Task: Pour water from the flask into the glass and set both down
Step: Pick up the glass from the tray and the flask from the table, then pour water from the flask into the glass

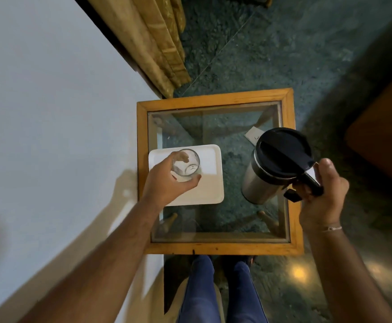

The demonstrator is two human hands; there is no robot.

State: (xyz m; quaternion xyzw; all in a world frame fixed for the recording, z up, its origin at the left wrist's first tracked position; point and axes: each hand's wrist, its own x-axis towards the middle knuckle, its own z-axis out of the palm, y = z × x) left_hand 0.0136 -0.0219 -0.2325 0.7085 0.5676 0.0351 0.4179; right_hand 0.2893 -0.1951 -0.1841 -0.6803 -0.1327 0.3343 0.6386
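Legs in blue trousers (223, 290) stand just short of the wood-framed glass worktop (216, 249). Over that worktop, the left hand (167, 180) has its grip wrapped around the clear glass (186, 163), above the white tray (210, 183) on the worktop's left side. Toward the worktop's right edge, the right hand (321, 197) has its grip closed on the black handle of the steel flask (276, 164), black lid on. Beyond the worktop hangs a tan curtain (153, 43).
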